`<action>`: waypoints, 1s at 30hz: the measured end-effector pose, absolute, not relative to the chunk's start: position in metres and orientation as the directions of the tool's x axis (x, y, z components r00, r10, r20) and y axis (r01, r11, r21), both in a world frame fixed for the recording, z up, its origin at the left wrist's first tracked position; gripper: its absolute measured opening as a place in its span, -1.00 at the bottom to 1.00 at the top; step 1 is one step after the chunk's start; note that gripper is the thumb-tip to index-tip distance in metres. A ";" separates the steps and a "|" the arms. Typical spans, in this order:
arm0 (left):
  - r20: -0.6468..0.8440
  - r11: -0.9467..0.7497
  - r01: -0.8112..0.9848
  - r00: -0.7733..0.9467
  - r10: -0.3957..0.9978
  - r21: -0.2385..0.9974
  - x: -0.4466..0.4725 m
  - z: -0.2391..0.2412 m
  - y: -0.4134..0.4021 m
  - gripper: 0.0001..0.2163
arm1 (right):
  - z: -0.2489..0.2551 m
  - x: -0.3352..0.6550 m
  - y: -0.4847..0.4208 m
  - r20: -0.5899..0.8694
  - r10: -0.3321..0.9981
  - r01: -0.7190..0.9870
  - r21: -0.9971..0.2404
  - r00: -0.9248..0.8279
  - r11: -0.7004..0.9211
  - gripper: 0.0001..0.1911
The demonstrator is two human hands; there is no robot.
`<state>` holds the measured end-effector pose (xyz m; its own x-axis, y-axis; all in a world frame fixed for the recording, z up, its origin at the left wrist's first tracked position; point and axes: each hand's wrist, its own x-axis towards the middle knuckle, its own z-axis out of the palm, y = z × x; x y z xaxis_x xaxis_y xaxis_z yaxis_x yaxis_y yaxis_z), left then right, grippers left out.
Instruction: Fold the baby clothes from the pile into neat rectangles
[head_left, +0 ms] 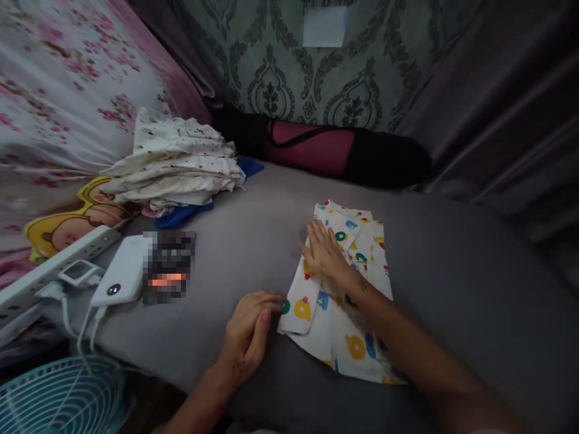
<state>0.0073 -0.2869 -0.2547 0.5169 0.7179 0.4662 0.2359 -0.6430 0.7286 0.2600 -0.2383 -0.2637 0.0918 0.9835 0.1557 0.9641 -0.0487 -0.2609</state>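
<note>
A small white garment (357, 283) printed with coloured letters lies partly folded on the grey bed surface (452, 265). My right hand (323, 250) rests flat on its left part, fingers stretched out, pressing the cloth down. My left hand (248, 328) sits just left of the garment's lower left corner, fingers loosely curled and pinching at the cloth's edge.
A stack of folded cream garments (176, 166) over blue cloth sits at the back left. A white power bank (122, 271), a power strip (54, 265) and a blurred dark object lie to the left. A fan (58, 398) stands below. A rolled maroon mat (316, 147) lines the wall.
</note>
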 end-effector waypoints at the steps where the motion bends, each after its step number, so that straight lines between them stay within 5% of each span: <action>1: 0.462 -0.621 0.241 0.485 0.743 0.746 0.008 -0.256 -0.286 -0.70 | -0.269 0.255 -0.245 0.148 0.985 0.967 -0.252 0.083 -0.043 -0.33; 12: 0.359 -0.478 0.281 0.385 0.850 0.832 0.003 -0.257 -0.287 -0.71 | -0.245 0.219 -0.283 0.115 0.993 0.972 -0.232 -0.007 0.034 -0.33; 16: 0.333 -0.448 0.289 0.370 0.867 0.846 0.002 -0.259 -0.286 -0.71 | -0.244 0.188 -0.323 0.124 0.978 0.931 -0.304 -0.169 0.200 -0.33; 22: 0.326 -0.503 0.331 0.466 0.823 0.798 0.010 -0.255 -0.285 -0.79 | -0.243 0.185 -0.337 0.060 0.985 0.872 -0.459 -0.162 0.171 -0.38; 26: 0.312 -0.642 0.344 0.657 0.686 0.685 0.026 -0.244 -0.287 -0.83 | -0.219 0.203 -0.360 0.126 0.992 0.812 -0.581 0.027 0.052 -0.53; 30: 0.213 -0.715 0.378 0.781 0.587 0.588 0.046 -0.240 -0.291 -0.86 | -0.212 0.226 -0.406 0.060 0.951 0.799 -0.561 0.303 -0.219 -0.77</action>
<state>0.0465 -0.2908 -0.2399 0.7811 0.5872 0.2126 0.3780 -0.7155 0.5876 0.2256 -0.4057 -0.2123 0.3025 0.9512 0.0603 0.7988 -0.2185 -0.5605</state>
